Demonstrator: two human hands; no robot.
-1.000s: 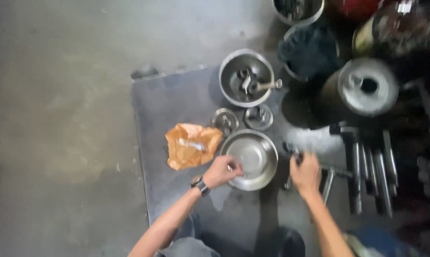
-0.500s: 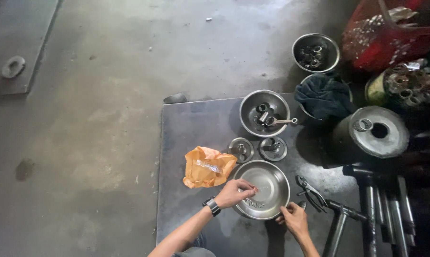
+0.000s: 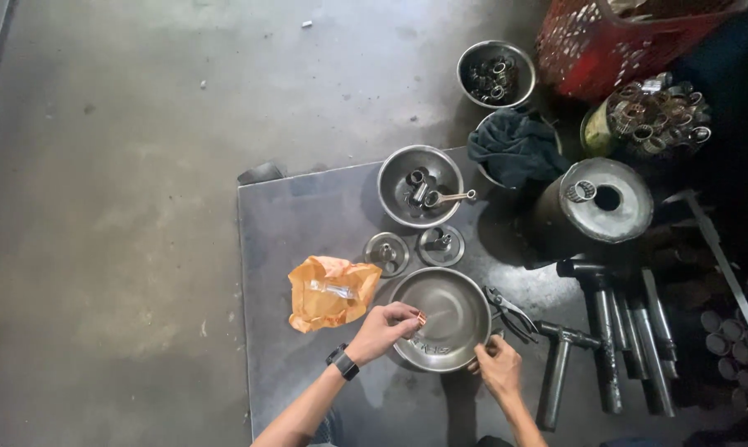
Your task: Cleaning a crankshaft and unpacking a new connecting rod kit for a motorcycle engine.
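one camera, worn on the person's head, looks almost straight down from standing height. it faces the dark metal plate (image 3: 308,223) on the concrete floor (image 3: 109,207), forearms entering from the bottom edge, everything fairly far below.

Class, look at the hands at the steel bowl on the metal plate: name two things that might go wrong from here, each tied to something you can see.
1. The left hand pinches a small copper-coloured part over the bowl rim; if it slips it may fall outside the bowl and roll off the plate.
2. The right hand grips the rim near the pliers; a shift of the bowl might knock them.
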